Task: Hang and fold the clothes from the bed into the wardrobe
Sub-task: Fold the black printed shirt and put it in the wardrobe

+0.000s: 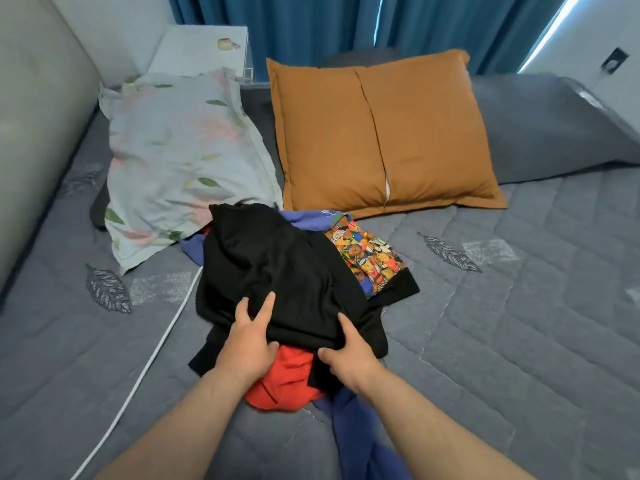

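Note:
A heap of clothes lies in the middle of the grey quilted bed [502, 306]. On top is a black garment [270, 271]. Under it show a red garment [287, 379], a blue one [360, 431] trailing toward me, and a bright bear-print piece [367, 258] at the right. My left hand [249, 341] grips the near edge of the black garment, thumb on top and fingers tucked underneath. My right hand [346, 355] pinches the same edge a little to the right. The wardrobe is out of view.
A floral pillow [173, 161] and an orange cushion [381, 133] lie behind the heap. A white cable [152, 358] runs across the bed at the left. A padded headboard [38, 116] is at the far left, a white nightstand [201, 50] and blue curtains [311, 26] behind.

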The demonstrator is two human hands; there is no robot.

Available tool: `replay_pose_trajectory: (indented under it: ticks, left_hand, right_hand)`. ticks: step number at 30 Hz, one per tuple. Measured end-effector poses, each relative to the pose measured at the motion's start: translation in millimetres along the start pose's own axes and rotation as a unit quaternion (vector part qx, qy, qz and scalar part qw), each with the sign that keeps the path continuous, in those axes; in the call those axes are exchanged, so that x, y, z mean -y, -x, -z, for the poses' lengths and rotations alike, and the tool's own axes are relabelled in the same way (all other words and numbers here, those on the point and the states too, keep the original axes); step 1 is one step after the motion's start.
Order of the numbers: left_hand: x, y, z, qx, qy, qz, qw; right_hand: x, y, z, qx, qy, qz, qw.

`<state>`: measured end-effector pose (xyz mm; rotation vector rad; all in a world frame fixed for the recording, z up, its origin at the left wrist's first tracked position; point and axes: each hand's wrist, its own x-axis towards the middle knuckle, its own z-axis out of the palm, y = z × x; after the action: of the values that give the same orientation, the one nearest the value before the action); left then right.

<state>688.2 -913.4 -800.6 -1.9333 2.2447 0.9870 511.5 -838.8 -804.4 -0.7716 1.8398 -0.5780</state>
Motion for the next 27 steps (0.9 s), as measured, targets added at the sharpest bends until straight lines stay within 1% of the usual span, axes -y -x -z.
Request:
replay_pose_trajectory:
  ticks: [1,3,4,6,8,11,13,15,17,19,20,22,24,25,27]
  left_hand:
    - [0,-7,-4,-0.05,-0.032,-0.007,0.998]
    - [4,-22,-5,-0.143,-0.107,-0.022,0.984]
    - [5,-30,-2,-0.174,-0.133,-0.028,0.975]
    - [6,-40,9,-0.204,-0.156,-0.04,0.966]
    - [-5,-39,24,-0.191,-0.131,-0.064,0.971]
    - [-35,-21,52,-0.127,-0.021,-0.073,0.989]
    - [-53,-2,73,-0.126,0.027,-0.103,0.986]
    - [-77,26,100,-0.125,0.029,-0.145,0.981]
    - [-107,55,133,-0.109,-0.004,-0.162,0.981]
    - [-137,78,168,-0.115,-0.037,-0.187,0.975]
    - [-152,89,186,-0.117,-0.035,-0.204,0.971]
    - [-182,108,223,-0.135,0.008,-0.239,0.962]
    - [-216,128,262,-0.148,0.034,-0.265,0.952]
    - [-231,139,280,-0.163,0.038,-0.277,0.946]
    - [-263,163,315,-0.198,0.047,-0.297,0.933]
  right_hand:
    - [-3,-9,-6,-0.013,-0.015,-0.012,1.0]
    - [-12,-25,-14,-0.051,0.011,-0.021,0.998]
    - [-14,-29,-15,-0.063,0.042,-0.016,0.997]
    - [-15,-32,-12,-0.079,0.099,0.001,0.992]
    - [-11,-30,-3,-0.107,0.122,0.017,0.987]
    - [6,-12,21,-0.179,0.106,0.079,0.975]
    - [26,13,49,-0.249,0.098,0.143,0.953]
    - [53,49,84,-0.279,0.08,0.189,0.938]
    - [85,92,124,-0.273,0.08,0.204,0.937]
    - [118,140,164,-0.263,0.1,0.223,0.933]
    - [134,164,182,-0.26,0.103,0.241,0.929]
    - [170,215,219,-0.252,0.1,0.268,0.924]
    - [202,268,252,-0.242,0.124,0.264,0.925]
    - [214,294,267,-0.243,0.143,0.263,0.923]
    - [236,341,292,-0.269,0.165,0.278,0.907]
